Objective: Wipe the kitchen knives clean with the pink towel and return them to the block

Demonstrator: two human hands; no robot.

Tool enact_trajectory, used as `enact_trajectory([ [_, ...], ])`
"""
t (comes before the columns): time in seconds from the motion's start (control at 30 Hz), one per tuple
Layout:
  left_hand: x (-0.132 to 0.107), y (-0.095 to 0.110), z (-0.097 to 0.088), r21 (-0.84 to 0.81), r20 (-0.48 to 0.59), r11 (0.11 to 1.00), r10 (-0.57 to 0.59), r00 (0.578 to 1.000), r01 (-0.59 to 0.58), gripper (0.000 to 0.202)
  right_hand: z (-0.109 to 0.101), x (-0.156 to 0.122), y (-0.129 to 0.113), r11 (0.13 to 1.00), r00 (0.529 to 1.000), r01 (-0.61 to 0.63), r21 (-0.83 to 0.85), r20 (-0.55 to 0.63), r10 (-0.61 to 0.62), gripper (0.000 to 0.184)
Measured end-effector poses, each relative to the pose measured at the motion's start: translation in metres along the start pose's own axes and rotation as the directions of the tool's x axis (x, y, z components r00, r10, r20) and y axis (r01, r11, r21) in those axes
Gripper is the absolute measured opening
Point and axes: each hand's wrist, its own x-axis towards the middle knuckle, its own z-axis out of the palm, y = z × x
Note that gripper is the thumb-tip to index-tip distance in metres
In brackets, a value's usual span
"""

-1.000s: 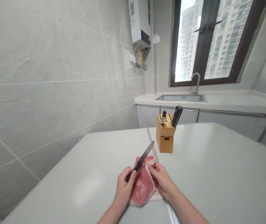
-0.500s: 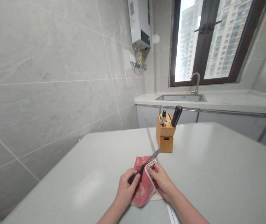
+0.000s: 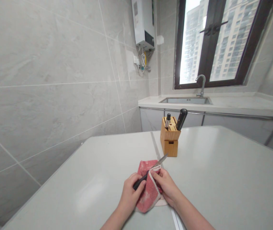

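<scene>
My left hand is closed round the black handle of a small knife, whose blade points up and to the right and lies low over a red cloth. My right hand pinches the white-edged fold of that cloth against the blade. The cloth rests on the pale table between both hands. A wooden knife block stands just beyond the knife tip, with two dark handles sticking out of it.
A grey tiled wall runs along the table's left side. Behind the table are a counter with a sink and tap under a window. A white water heater hangs on the wall.
The knife has tilted down from a raised angle to lie low across the cloth, its tip now further right. My right hand has folded the cloth edge onto the blade.
</scene>
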Motion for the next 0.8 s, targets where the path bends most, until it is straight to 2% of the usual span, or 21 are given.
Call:
enact_trajectory([
  [0.8,-0.0031,0.0076,-0.0028,-0.011,-0.038,1.0,-0.021,0.999,0.02,0.024,0.0006,-0.0002,-0.0034,1.0,1.0,0.024,-0.012,0.016,-0.023,0.023],
])
